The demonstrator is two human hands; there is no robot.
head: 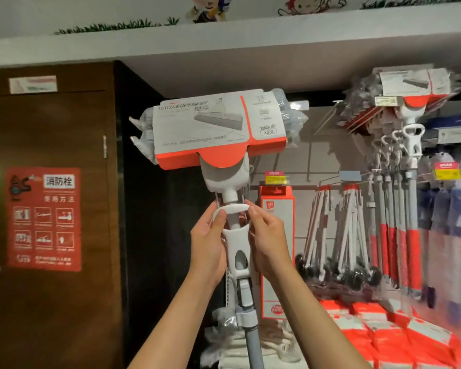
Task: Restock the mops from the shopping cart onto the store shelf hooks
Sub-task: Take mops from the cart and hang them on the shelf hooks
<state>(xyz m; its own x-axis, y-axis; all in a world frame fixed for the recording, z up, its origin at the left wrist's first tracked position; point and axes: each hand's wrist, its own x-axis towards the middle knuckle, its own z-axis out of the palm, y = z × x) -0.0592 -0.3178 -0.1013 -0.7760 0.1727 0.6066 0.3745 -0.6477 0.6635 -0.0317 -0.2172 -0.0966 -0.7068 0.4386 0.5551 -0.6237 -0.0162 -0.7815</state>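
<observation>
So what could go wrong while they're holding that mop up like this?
The mop is held head-up, with the left hand and right hand pinching only its white pull handle, so the boxed top might tip sideways. Swung right, it could knock the hanging mops already crowded on their hooks.

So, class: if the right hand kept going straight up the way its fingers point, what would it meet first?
Probably the mop head's orange-and-white cardboard sleeve, directly above the right hand; depth is unclear.

Hung mops [407, 145] crowd the right; bare wall [314, 145] between stays open.
</observation>
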